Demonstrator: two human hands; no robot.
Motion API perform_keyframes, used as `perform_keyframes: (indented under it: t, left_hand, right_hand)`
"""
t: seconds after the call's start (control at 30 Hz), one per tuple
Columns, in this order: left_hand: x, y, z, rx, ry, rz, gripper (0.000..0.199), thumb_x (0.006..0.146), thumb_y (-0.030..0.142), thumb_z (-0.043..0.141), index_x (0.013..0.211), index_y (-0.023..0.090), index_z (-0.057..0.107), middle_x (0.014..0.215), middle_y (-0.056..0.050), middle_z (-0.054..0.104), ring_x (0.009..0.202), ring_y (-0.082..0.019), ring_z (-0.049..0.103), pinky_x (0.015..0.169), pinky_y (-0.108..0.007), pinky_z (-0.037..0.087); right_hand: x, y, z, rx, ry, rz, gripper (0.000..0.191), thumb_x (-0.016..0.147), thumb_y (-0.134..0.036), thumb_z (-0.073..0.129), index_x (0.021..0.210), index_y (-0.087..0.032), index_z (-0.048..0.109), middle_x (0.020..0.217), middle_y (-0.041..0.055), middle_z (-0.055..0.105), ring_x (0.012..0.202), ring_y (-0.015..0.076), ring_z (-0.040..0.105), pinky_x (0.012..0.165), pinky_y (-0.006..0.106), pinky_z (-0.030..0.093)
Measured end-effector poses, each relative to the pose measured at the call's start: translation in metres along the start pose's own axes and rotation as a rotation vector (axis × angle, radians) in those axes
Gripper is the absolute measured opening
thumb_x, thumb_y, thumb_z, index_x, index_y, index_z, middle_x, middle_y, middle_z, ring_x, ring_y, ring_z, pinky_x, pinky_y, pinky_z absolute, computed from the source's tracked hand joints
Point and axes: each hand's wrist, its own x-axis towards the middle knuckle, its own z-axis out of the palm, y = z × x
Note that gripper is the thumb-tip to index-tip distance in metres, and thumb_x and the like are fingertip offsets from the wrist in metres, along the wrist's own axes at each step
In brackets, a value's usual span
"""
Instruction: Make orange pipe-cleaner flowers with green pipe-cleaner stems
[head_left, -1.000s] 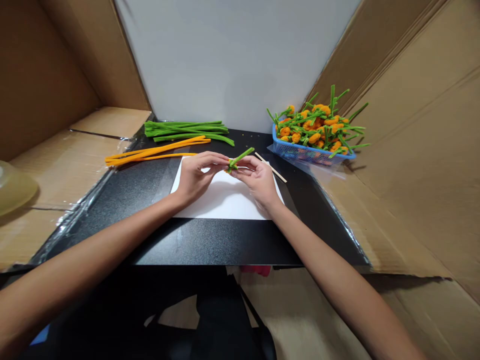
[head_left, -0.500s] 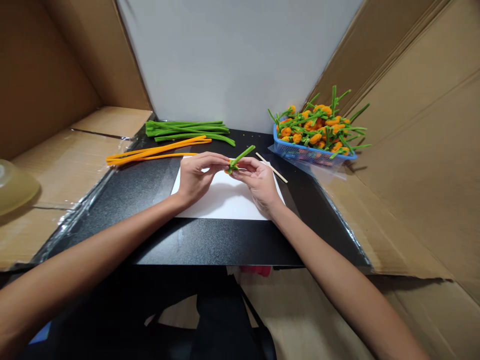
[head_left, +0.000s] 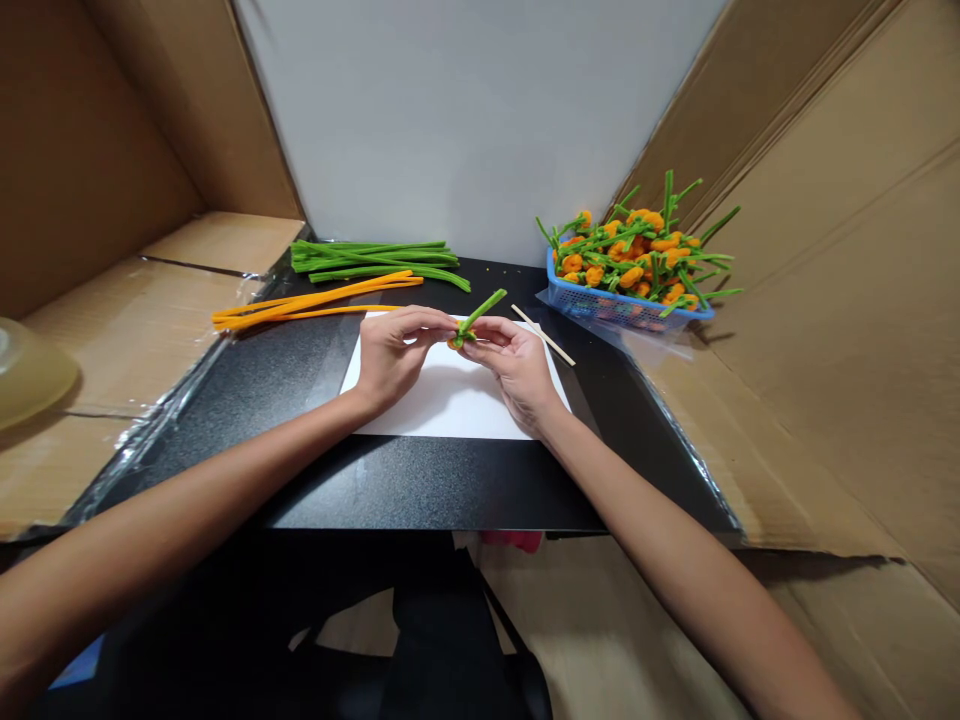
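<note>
A small orange and green pipe-cleaner piece [head_left: 463,336] is pinched between my two hands over a white sheet [head_left: 457,410]. Its green stem points up and to the right. My left hand [head_left: 397,355] grips it from the left with thumb and fingers. From the other side, my right hand [head_left: 519,362] pinches it as well. Orange pipe cleaners [head_left: 315,303] and a bundle of green ones [head_left: 375,260] lie behind my left hand. Just beyond my right hand is a thin pale stick [head_left: 544,335].
A blue basket [head_left: 630,306] full of orange and green pieces stands at the back right of the black table [head_left: 450,490]. Cardboard walls flank both sides, with a grey-white wall behind. A yellowish rounded object [head_left: 34,375] sits at far left.
The green stem's tip has shifted slightly left. Both hands keep their pinch in almost the same place.
</note>
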Motion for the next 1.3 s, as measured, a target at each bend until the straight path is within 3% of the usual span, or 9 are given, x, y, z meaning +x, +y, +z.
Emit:
perform_keyframes:
  t: [0.27,0.4,0.53,0.8,1.07,1.3]
  left_hand:
    - [-0.002,-0.003,0.001,-0.029,-0.009,-0.033,0.008,0.086,0.027,0.072,0.087,0.022,0.077,0.089,-0.004,0.078,0.084,-0.017,0.073,0.071,-0.027,0.060]
    - [-0.001,-0.002,0.005,-0.065,-0.031,-0.117,0.020,0.087,0.035,0.071,0.097,0.018,0.074,0.099,-0.007,0.076,0.089,-0.017,0.073,0.076,-0.028,0.061]
    - [-0.003,-0.002,0.008,-0.114,-0.012,-0.162,0.037,0.079,0.041,0.080,0.103,0.016,0.067,0.105,-0.009,0.074,0.085,-0.016,0.073,0.078,-0.030,0.063]
    - [-0.002,-0.002,0.005,-0.085,-0.022,-0.104,0.021,0.088,0.035,0.071,0.096,0.016,0.072,0.101,-0.008,0.077,0.093,-0.017,0.074,0.085,-0.032,0.063]
    - [0.000,-0.006,0.005,-0.128,-0.036,-0.159,0.017,0.084,0.031,0.075,0.094,0.017,0.076,0.096,-0.007,0.079,0.088,-0.017,0.074,0.080,-0.030,0.064]
    - [-0.001,-0.006,0.004,-0.083,-0.023,-0.068,0.014,0.086,0.033,0.074,0.089,0.019,0.076,0.092,-0.006,0.079,0.088,-0.017,0.075,0.078,-0.029,0.063]
  right_hand:
    - [0.000,0.001,0.001,0.015,-0.005,-0.029,0.030,0.065,-0.023,0.087,0.090,-0.023,0.070,0.094,0.0009,0.074,0.092,0.0187,0.072,0.097,0.041,0.057]
    - [0.001,0.000,0.002,-0.030,0.028,-0.088,0.038,0.065,-0.029,0.089,0.097,-0.025,0.069,0.098,-0.0001,0.073,0.095,0.0187,0.071,0.099,0.040,0.055]
    - [0.001,-0.002,0.003,-0.112,0.029,-0.124,0.042,0.069,-0.041,0.086,0.105,-0.027,0.070,0.105,0.0019,0.074,0.106,0.0213,0.069,0.103,0.042,0.052]
    - [0.001,-0.005,0.002,-0.080,-0.001,-0.095,0.030,0.076,-0.041,0.081,0.099,-0.025,0.072,0.102,0.0036,0.075,0.099,0.0209,0.071,0.098,0.043,0.056]
    - [-0.002,-0.009,0.000,-0.120,0.049,-0.068,0.032,0.074,-0.047,0.082,0.092,-0.023,0.072,0.089,0.0032,0.076,0.087,0.0209,0.074,0.085,0.040,0.061]
    - [-0.005,-0.010,0.001,-0.118,0.061,-0.089,0.029,0.069,-0.042,0.086,0.086,-0.022,0.075,0.089,0.0028,0.077,0.086,0.0206,0.075,0.087,0.041,0.062]
